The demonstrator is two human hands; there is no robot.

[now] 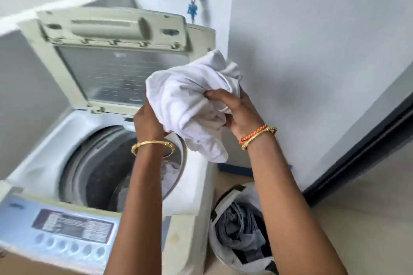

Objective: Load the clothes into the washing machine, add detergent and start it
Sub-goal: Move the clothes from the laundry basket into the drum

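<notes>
Above the right rim of the washing machine [196,185], both hands hold a bunched white garment [192,105] in the air. Plain white fabric, crumpled into a loose ball with deep folds; one tail hangs down toward the machine's right edge. Rough long axis runs from upper right to lower middle, peak pointing up toward the wall [312,73], tail pointing down.

Left hand [148,121] grips the garment's left side, fingers curled into the cloth, mostly hidden behind it. Right hand [240,113] grips the right side, fingers [218,94] clamped on a fold. Gold bangle on the left wrist; gold bangle plus an orange braided band on the right wrist.

Machine is a top loader, lid [111,51] up and folded back. Drum [100,169] open, some pale clothes [169,174] visible down inside on the right. Control panel [73,227] at the near edge, a row of round buttons along it; frame is motion-blurred, labels unreadable.

Laundry basket [225,252] sits on the floor just beside the machine's right side, white liner, dark grey and blue clothes [241,232] in it.
</notes>
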